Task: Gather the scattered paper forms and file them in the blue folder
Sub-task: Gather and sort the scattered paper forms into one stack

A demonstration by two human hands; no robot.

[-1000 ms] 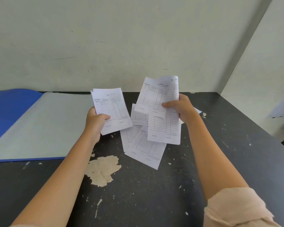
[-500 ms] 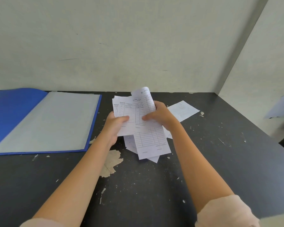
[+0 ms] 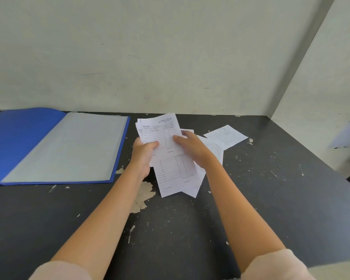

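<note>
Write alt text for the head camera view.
A person's left hand and right hand grip a stack of forms over a black table. More forms show beneath, one loose form lies to their right, and the blue folder lies open at left.

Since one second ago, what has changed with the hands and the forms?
The left hand and right hand came together from apart; their separate forms are now one stack of forms that both grip. The blue folder stays open, and one loose form still lies on the table.
</note>
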